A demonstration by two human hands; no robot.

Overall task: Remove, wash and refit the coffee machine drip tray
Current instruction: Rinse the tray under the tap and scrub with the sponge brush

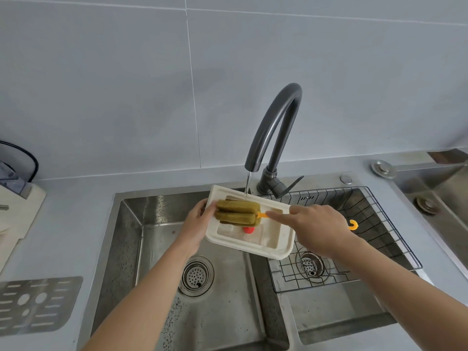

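Note:
The cream drip tray (276,245) is held tilted over the double sink, under a thin stream of water from the dark tap (276,127). My left hand (195,224) grips the tray's left edge. My right hand (319,231) holds the orange handle of a sponge brush (238,212), whose green-yellow sponge head lies inside the tray. The handle's hooked end (354,224) sticks out behind my right hand. A small red float (248,229) sits in the tray. The metal drip grate (35,304) lies on the counter at the lower left.
The left basin (152,239) has a round drain strainer (197,274). A wire rack (374,224) sits in the right basin. Part of the coffee machine (15,196) stands at the far left edge. Another sink (440,188) lies at the right.

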